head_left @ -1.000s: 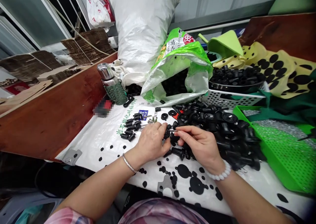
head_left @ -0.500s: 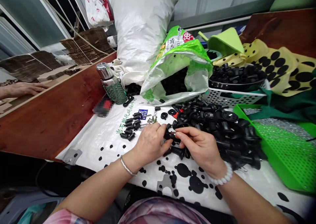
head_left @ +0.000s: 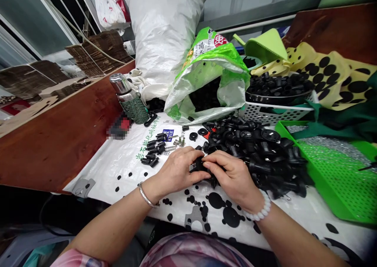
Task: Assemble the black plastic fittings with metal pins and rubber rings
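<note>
My left hand (head_left: 179, 169) is closed around a round black plastic part (head_left: 199, 164), thumb below and fingers above. From the other side my right hand (head_left: 234, 178) pinches at the same part; whatever is between its fingertips is too small to make out. Just right of my hands spreads a heap of black plastic parts (head_left: 262, 149). Left of them lie several short black ribbed cylinders (head_left: 153, 151) and a few small metal strips (head_left: 179, 141). Two black rings (head_left: 193, 136) rest beyond my left hand.
A steel flask (head_left: 129, 102) in a green net stands at the left, by a reddish wooden board (head_left: 59, 141). Behind are an open green-and-white bag (head_left: 206, 74) and a white sack (head_left: 165, 31). A white basket (head_left: 273, 113) and a green perforated tray (head_left: 341, 192) stand at the right.
My right fingertips have closed in against the black part, and the two hands are nearer each other. Another person's hand at the far left has left the view. The camera has shifted slightly.
</note>
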`<state>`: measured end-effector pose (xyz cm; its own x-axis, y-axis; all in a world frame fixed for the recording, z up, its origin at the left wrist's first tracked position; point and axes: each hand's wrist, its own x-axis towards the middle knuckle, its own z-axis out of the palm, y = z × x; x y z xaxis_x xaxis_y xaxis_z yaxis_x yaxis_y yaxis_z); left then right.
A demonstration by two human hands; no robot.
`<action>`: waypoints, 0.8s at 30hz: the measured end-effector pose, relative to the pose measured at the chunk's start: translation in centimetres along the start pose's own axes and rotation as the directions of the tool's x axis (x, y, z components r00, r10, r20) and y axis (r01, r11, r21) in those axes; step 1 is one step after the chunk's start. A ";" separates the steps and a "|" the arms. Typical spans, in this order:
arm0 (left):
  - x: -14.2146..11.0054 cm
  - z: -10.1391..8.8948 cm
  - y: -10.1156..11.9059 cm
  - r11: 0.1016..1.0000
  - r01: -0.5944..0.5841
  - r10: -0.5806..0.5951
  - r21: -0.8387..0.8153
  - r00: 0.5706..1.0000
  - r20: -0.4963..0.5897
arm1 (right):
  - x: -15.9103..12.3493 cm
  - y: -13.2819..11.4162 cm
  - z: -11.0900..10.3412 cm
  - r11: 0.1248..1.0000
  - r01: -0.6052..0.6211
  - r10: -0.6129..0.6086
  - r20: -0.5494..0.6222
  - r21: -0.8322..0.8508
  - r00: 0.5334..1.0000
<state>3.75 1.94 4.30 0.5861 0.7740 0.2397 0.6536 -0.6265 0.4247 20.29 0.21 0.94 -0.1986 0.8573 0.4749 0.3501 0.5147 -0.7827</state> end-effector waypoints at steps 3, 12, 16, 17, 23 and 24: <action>-0.3 -0.4 -0.5 0.981 0.012 -0.002 -0.196 0.999 0.053 | 0.0 0.0 0.0 1.000 -0.001 0.000 0.034 0.016 0.999; -2.4 0.7 -0.6 0.935 0.082 -0.097 -0.346 0.995 -0.026 | 0.1 0.2 0.1 0.987 -0.128 0.127 0.021 0.101 0.992; -2.6 1.6 -0.2 0.933 0.113 -0.154 -0.341 0.984 -0.095 | -0.2 0.1 0.4 1.000 0.008 -0.008 0.024 0.022 1.000; -2.6 1.8 -0.2 0.913 0.125 -0.176 -0.389 0.979 -0.099 | -0.2 0.0 0.3 0.999 0.030 -0.030 0.021 0.014 0.999; -2.8 2.2 0.1 0.725 0.135 -0.279 -0.675 0.954 -0.108 | -0.2 -0.3 -0.4 0.996 0.087 -0.089 0.079 0.029 0.993; -2.9 2.3 0.1 0.726 0.126 -0.277 -0.676 0.953 -0.119 | -0.3 -0.3 -0.5 0.997 0.077 -0.078 0.100 0.022 0.992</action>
<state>3.21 -0.60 1.68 0.3208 0.9224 0.2149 0.2251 -0.2947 0.9287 20.67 -0.18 1.20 -0.3160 0.8111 0.4922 0.3136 0.5789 -0.7527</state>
